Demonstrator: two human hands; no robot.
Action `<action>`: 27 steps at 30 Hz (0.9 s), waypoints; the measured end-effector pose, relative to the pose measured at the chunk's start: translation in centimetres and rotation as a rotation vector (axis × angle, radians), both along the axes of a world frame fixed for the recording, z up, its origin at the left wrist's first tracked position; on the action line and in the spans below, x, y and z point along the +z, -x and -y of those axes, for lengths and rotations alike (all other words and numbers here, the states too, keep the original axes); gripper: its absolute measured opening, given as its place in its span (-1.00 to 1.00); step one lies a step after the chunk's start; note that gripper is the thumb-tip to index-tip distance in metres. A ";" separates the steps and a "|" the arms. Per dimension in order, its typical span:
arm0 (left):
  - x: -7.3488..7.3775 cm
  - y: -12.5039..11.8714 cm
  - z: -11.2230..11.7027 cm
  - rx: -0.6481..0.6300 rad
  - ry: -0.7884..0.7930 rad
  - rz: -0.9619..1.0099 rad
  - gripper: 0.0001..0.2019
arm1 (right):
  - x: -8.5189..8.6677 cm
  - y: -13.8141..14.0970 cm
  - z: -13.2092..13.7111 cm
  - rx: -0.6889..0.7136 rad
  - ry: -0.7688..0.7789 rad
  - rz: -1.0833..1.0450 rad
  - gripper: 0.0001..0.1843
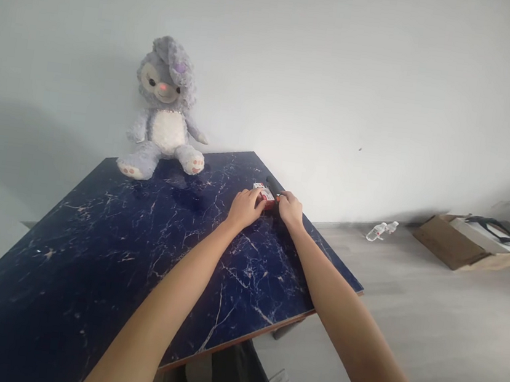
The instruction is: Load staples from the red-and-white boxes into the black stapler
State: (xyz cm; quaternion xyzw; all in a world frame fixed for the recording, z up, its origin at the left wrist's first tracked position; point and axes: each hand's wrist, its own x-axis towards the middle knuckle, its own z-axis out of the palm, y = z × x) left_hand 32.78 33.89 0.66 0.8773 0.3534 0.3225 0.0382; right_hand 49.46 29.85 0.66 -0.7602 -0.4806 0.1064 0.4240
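Note:
Both my arms reach out over the dark blue marble-patterned table (127, 249) to its far right part. My left hand (244, 207) has its fingers bent round the near left side of a small red-and-white box (264, 193). Close beside it, my right hand (290, 210) is closed on a dark, elongated object (273, 185), whose far end sticks out beyond the fingers. A bit of orange shows by the right fingertips. What kind of object it is, I cannot make out. The hands hide part of both things.
A grey-lilac plush toy (169, 131) sits at the table's back, leaning on the wall. Plastic bottles (376, 231) lie on the floor to the right, near an open cardboard box (444, 239). The table's right edge runs close to my right hand.

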 end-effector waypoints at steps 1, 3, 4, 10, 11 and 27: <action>0.0 0.1 0.0 -0.006 0.017 0.019 -0.60 | 0.0 0.0 0.1 0.000 -0.005 -0.012 -0.50; 0.0 0.3 0.0 -0.018 0.043 0.035 -0.60 | 0.0 0.0 0.2 0.000 -0.011 -0.030 -0.50; 0.0 0.4 0.0 -0.020 0.049 0.038 -0.60 | 0.0 0.0 0.2 -0.001 -0.011 -0.037 -0.50; -0.1 0.7 -0.3 0.063 0.076 0.110 -0.62 | -0.1 0.2 -0.2 -0.008 -0.006 -0.035 -0.50; -0.2 0.7 -0.5 0.084 0.080 0.122 -0.62 | -0.2 0.2 -0.3 -0.006 -0.004 -0.031 -0.50; 1.1 10.7 4.0 0.248 -0.044 -0.071 -0.63 | 2.0 7.6 3.9 0.282 -0.502 0.392 -0.51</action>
